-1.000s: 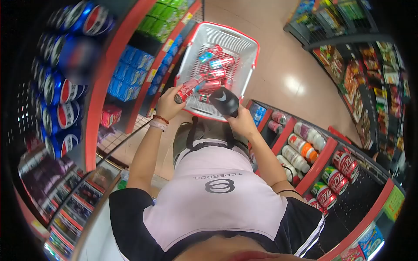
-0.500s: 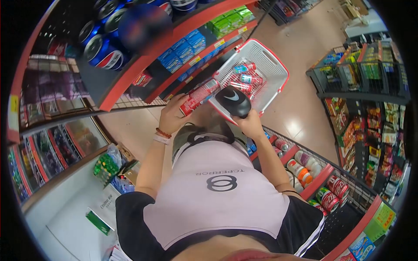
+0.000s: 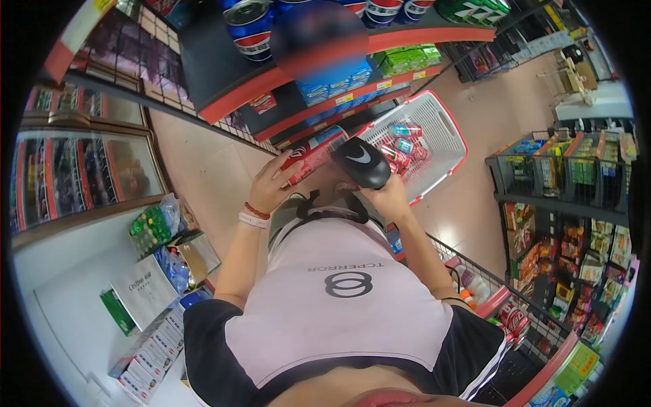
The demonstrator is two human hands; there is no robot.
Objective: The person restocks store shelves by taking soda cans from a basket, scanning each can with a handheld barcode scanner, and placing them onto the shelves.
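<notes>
My left hand (image 3: 271, 184) is closed round the lower end of a tall red can (image 3: 310, 157) with white lettering, tilted up to the right. The can's exact product is hard to read. In my right hand (image 3: 385, 197) is a black handheld barcode scanner (image 3: 363, 163) with a white curved mark. Its head lies just right of the can and partly overlaps the basket's near side from this view. A white shopping basket (image 3: 444, 163) with a red rim sits beyond my hands. Inside it lie several red cans (image 3: 400, 156), some with blue-green parts.
A shelf (image 3: 224, 98) with blue cans (image 3: 251, 34) and small boxes (image 3: 332, 85) stands ahead. Snack racks (image 3: 576, 237) are on the right. A lower shelf with red cans (image 3: 512, 319) is near my right elbow. Cartons (image 3: 146, 285) and a glass-doored cooler (image 3: 88, 169) are at left.
The view has shifted, so the shelf and basket appear further right and lower. My left hand still holds the red can and my right the scanner, which stays close to the can.
</notes>
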